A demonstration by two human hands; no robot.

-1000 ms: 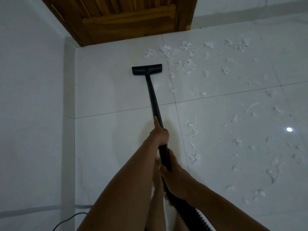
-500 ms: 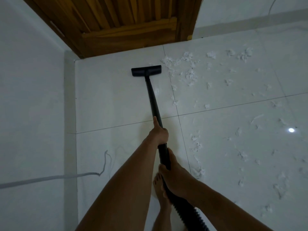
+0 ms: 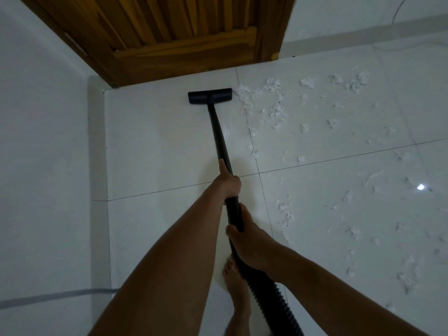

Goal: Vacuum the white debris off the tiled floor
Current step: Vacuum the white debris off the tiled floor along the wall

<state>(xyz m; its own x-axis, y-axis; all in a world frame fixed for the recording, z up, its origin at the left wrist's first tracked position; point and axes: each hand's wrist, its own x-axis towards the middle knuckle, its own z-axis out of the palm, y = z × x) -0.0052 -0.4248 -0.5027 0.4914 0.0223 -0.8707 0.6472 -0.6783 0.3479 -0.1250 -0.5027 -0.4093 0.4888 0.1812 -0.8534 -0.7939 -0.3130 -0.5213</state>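
Note:
A black vacuum wand (image 3: 219, 134) runs from my hands forward to its flat floor head (image 3: 210, 96), which lies on the white tiled floor (image 3: 155, 146) close to the door. My left hand (image 3: 228, 181) grips the wand higher up, with the index finger stretched along the tube. My right hand (image 3: 249, 241) grips the wand's lower end where the ribbed black hose (image 3: 274, 299) begins. White debris (image 3: 274, 112) lies scattered in shreds to the right of the head and across the right-hand tiles, the nearest bits touching the head's right end.
A wooden door (image 3: 169, 32) stands just beyond the floor head. A white wall (image 3: 43, 141) bounds the left side, another wall (image 3: 363, 10) the back right. My bare foot (image 3: 236, 284) stands under the hose. A bright light reflection (image 3: 420, 187) shows on the right tile.
The floor head has slid forward toward the door and past the debris on its left part; the small clump ahead of it is gone. Both hands keep their grips.

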